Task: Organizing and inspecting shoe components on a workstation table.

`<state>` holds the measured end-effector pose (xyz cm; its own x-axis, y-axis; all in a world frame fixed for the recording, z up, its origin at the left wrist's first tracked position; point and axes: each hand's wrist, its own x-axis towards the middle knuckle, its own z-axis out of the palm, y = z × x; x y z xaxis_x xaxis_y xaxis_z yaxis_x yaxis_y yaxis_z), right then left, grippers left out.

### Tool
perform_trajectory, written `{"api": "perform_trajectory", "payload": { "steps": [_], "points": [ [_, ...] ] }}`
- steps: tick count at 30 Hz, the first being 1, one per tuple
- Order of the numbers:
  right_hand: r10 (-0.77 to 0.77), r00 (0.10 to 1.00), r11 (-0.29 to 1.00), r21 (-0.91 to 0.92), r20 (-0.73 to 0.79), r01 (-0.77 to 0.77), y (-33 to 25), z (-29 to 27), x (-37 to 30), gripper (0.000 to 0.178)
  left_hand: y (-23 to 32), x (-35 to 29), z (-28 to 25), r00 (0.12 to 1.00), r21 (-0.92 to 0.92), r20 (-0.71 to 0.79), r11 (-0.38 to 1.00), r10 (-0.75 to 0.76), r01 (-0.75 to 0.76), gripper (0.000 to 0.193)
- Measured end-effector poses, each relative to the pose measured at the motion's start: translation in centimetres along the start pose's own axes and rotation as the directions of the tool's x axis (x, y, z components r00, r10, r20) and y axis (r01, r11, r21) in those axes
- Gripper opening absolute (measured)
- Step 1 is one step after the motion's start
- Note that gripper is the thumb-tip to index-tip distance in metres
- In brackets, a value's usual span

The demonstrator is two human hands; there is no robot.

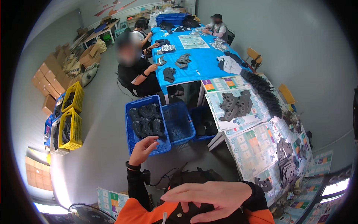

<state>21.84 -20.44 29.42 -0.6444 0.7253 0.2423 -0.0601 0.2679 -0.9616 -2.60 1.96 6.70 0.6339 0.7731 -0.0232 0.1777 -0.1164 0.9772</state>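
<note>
My left hand (143, 150) is over the near edge of a blue crate (131, 147). Its fingers are loosely bent and apart, and nothing shows in them. Rows of black moulded parts (148, 120) lie inside that crate, just beyond my fingertips. Close to my body, my right hand (212, 197) stretches across my front, palm turned down and fingers extended. It appears to hold nothing, though part of the area beneath the palm is hidden.
A second blue crate (179, 121) adjoins the first. To the right, a printed-covered table (244, 145) carries stacked dark grey parts (236, 104). Several people sit around a blue-covered table (209, 61) ahead. Yellow crates (71, 128) stand on the left, and a fan (89, 214) is at lower left.
</note>
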Motion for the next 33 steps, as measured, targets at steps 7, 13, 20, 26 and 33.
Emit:
{"api": "perform_trajectory", "payload": {
  "steps": [7, 13, 20, 26, 33],
  "points": [
    [-0.132, 0.94, 0.752, -0.65, -0.315, -0.112, -0.1, -1.7, -2.0, 0.095, -1.3, -0.3, 0.6, 0.999, 0.018, -0.016, 0.999, -0.036, 0.036, 0.032],
    [-0.115, 0.964, 0.958, -0.283, -0.241, 0.044, -0.6, -3.7, -4.4, 0.061, -0.8, -0.5, 0.9, 0.999, 0.055, 0.003, 0.997, -0.044, 0.044, 0.032],
    [-0.021, 0.994, 0.999, 0.027, 0.108, 0.019, -0.9, -1.6, -6.0, 0.043, -0.2, -0.6, 1.5, 0.998, 0.11, 0.04, 0.993, -0.045, 0.04, 0.033],
    [-0.07, 0.983, 0.998, -0.008, -0.171, 0.07, 1.4, -0.3, -4.1, 0.082, 1.1, -0.4, 0.9, 0.998, 0.061, 0.061, 0.998, 0.0, -0.003, 0.033],
    [-0.265, 0.954, 0.96, 0.051, -0.136, 0.274, 0.8, 4.2, 0.0, 0.049, 3.1, -0.5, 0.5, 0.997, 0.04, 0.051, 0.997, 0.063, -0.065, 0.034]
  ]
}}
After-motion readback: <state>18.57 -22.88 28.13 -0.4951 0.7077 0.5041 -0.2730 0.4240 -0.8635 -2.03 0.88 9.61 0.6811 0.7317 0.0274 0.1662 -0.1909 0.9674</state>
